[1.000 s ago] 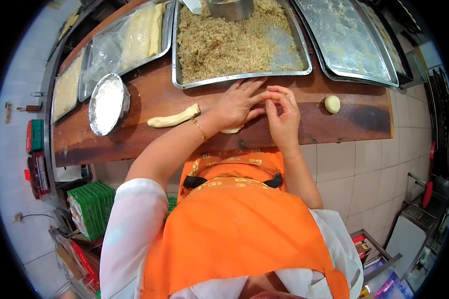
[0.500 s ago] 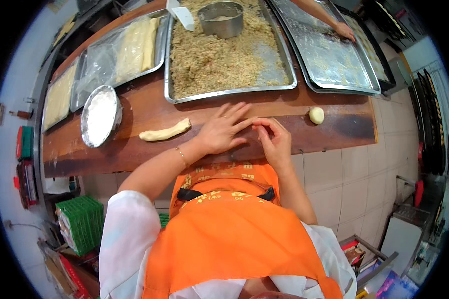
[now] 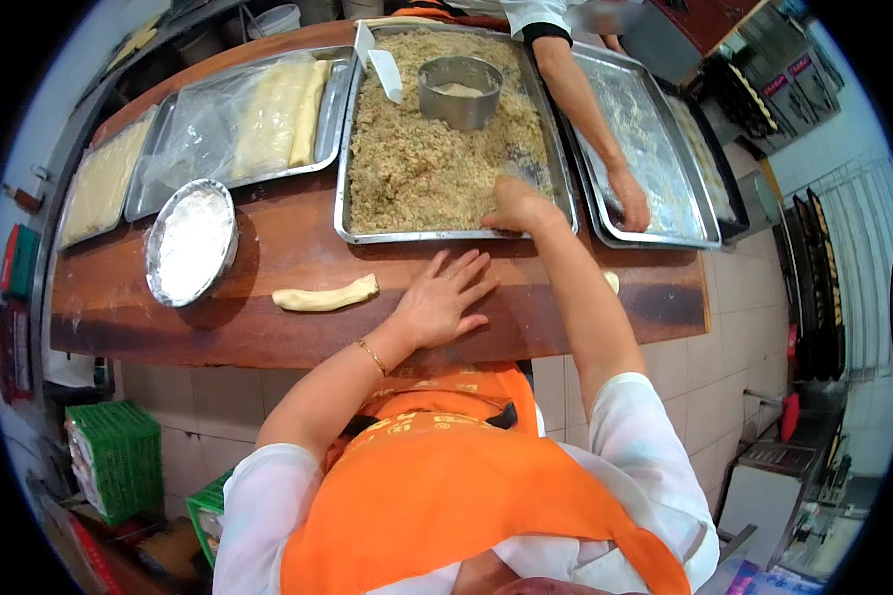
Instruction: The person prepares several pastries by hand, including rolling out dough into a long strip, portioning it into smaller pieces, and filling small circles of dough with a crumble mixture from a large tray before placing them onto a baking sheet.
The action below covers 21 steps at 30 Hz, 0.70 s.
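Observation:
My left hand point(image 3: 442, 302) lies flat on the wooden table with its fingers spread and nothing in it. To its left is a short rope of pale dough point(image 3: 325, 295). My right hand point(image 3: 519, 206) is at the near right of a metal tray point(image 3: 417, 237), its fingers curled into crumbly, greenish-brown filling point(image 3: 407, 178); the fingertips are partly hidden. A metal ring point(image 3: 458, 92) stands in that filling, beside a white scraper point(image 3: 384, 73). Behind my right forearm a small ball of dough point(image 3: 613, 283) shows only in part.
A bowl of white flour point(image 3: 191, 243) stands at the left. Beyond it are trays of pale dough sheets point(image 3: 278, 114), partly under plastic film. At the right, a co-worker's hand point(image 3: 629, 201) reaches into a greasy metal tray point(image 3: 670, 169). Green crates point(image 3: 116, 461) sit below, at the left.
My right hand has left my left fingertips and reached forward into the filling. My left hand stays flat on the table. The co-worker's arm extends nearer, and the view has shifted.

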{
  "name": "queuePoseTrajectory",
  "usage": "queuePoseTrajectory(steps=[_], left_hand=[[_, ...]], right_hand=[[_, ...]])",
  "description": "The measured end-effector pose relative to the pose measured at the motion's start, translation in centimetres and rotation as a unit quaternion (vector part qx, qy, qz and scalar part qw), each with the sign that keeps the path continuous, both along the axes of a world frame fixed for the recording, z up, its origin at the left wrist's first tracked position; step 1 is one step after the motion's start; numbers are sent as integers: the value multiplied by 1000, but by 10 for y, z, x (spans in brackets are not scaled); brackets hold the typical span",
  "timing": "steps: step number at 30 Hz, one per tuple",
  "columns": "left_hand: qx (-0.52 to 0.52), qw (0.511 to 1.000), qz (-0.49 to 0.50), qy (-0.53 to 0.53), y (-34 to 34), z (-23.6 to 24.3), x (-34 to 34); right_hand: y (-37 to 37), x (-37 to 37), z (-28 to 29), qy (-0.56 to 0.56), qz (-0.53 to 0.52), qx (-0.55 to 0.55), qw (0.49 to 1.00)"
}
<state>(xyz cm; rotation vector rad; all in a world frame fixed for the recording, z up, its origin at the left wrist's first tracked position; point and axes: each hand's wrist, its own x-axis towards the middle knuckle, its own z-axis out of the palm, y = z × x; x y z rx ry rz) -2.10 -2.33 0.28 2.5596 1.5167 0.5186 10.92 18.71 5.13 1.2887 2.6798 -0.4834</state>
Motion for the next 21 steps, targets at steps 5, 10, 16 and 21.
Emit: queuePoseTrajectory(steps=[5, 10, 16, 21], left_hand=[[12, 1000, 8, -1, 0, -6, -2], [9, 1000, 15, -16, -2, -5, -2], [9, 999, 11, -29, -2, -7, -2], [11, 1000, 17, -23, -3, -6, -2]], right_hand=[[1, -18, -13, 76, -36, 96, 992], [1, -23, -13, 171, 46, 252, 951], [12, -22, -41, 108, 122, 230, 960], [34, -23, -61, 75, 137, 217, 963]])
